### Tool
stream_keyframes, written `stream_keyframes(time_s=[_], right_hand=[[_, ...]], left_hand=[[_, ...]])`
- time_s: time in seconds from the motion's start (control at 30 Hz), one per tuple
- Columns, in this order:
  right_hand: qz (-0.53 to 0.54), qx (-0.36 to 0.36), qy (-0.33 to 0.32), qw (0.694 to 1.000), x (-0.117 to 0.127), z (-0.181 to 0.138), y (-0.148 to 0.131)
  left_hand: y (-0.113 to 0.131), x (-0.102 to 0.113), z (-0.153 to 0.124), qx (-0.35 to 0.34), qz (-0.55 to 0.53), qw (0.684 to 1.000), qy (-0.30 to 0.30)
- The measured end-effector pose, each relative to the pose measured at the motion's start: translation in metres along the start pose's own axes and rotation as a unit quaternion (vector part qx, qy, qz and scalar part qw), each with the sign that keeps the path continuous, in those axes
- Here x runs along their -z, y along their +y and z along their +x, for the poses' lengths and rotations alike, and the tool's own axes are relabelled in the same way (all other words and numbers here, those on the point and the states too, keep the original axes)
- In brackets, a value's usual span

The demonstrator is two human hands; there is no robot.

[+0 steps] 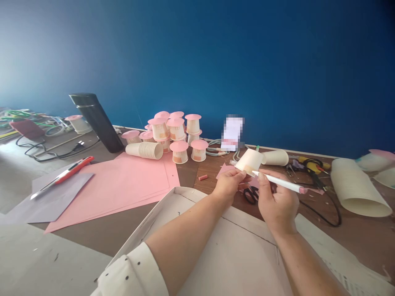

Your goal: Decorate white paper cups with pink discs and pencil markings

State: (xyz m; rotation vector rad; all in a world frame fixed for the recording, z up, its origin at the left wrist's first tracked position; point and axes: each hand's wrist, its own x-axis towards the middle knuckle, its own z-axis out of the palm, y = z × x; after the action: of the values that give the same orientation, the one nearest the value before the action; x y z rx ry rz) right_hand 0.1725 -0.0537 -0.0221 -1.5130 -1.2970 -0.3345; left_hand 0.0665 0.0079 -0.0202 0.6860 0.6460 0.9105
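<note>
My left hand [227,183] grips a white paper cup [250,160], tilted on its side above the table. My right hand [276,199] holds a white pencil [281,183] with a pink eraser end, its tip touching the cup's wall. Black scissors [251,194] lie on the table just below both hands. A group of several paper cups with pink round tops [177,133] stands further back to the left. A stack of plain cups [145,149] lies on its side next to them.
Pink paper sheets [117,187] and a grey sheet [49,201] with a red utility knife [66,174] lie to the left. A white cardboard box lid [234,246] is under my forearms. A dark tall bottle [97,121], cables, a rolled white sheet [358,187] and another cup [275,157] sit around.
</note>
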Motion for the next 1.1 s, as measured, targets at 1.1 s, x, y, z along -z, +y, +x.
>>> stream_keyframes(time_s=[1.1], right_hand=[[0.016,-0.004,-0.029,0.999,0.0007,0.0014,-0.0042]], left_hand=[[-0.0095,-0.0020,0.0048,-0.037,0.125,0.991,0.013]])
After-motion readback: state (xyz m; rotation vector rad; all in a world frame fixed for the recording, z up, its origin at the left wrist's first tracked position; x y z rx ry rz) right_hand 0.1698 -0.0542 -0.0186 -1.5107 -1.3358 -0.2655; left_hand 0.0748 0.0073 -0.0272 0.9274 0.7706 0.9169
